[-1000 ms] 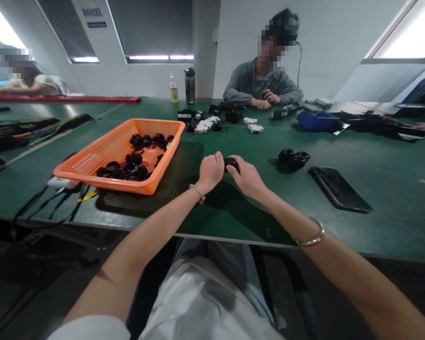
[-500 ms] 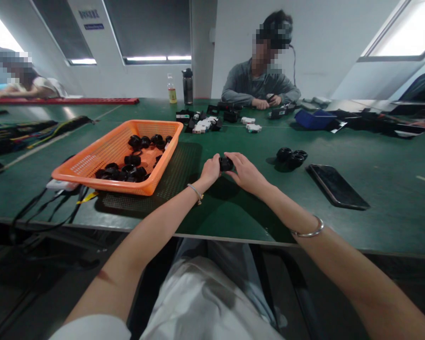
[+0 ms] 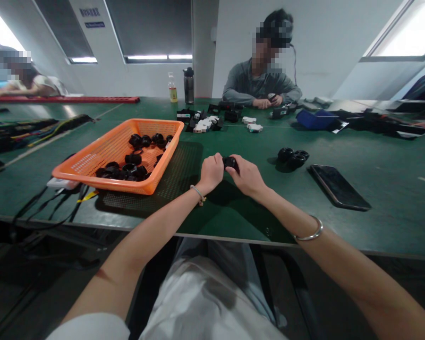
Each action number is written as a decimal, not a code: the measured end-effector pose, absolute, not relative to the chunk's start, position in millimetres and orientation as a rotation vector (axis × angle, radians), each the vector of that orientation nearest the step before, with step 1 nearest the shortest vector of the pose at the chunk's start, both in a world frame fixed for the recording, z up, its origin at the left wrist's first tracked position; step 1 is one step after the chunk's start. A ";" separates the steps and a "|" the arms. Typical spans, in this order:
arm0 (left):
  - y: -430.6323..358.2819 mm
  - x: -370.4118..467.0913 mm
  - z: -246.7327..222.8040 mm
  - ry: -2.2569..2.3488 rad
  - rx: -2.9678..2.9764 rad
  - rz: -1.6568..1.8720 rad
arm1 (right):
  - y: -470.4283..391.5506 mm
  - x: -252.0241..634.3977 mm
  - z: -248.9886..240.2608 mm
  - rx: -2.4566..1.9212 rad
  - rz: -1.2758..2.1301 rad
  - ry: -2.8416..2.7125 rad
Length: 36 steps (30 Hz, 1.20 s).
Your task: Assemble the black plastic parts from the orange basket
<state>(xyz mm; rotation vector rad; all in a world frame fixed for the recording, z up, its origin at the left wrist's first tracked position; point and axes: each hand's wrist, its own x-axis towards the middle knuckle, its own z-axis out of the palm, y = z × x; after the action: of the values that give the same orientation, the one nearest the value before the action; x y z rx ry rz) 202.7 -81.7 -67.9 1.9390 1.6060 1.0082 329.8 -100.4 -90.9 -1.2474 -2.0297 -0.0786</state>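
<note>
A small black round part (image 3: 230,163) is held between my two hands above the green table (image 3: 212,217). My left hand (image 3: 211,174) is closed on its left side, while my right hand (image 3: 247,174) grips it from the right with thumb and fingers. To the left stands an orange basket (image 3: 152,185) with several black round parts (image 3: 129,171) inside. Several more black parts (image 3: 293,158) sit in a cluster right of my hands, next to a dark phone (image 3: 338,186) lying flat.
Black and white parts (image 3: 205,123) lie beyond my hands, near a dark bottle (image 3: 188,86) and a clear bottle (image 3: 172,88). A person (image 3: 260,82) sits across the table. A blue bin (image 3: 315,119) is at right; cables (image 3: 38,132) lie at left.
Both hands have shifted slightly right with the black part. My left fist has turned, and the fingers of my right hand have curled more closely around the part.
</note>
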 end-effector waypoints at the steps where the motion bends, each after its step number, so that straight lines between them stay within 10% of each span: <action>1: -82.2 202.7 -67.4 1.598 1.954 1.019 | -100.6 328.9 -91.4 -1.266 -0.042 -2.003; 36: -80.2 201.6 -67.5 1.584 1.977 1.095 | -97.8 327.8 -95.7 -1.197 0.084 -1.985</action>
<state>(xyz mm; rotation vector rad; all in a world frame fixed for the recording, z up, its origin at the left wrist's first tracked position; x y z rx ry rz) 201.6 -80.2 -67.5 1.9770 1.5837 1.0954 327.8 -97.8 -95.7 -1.1966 -1.9853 0.0837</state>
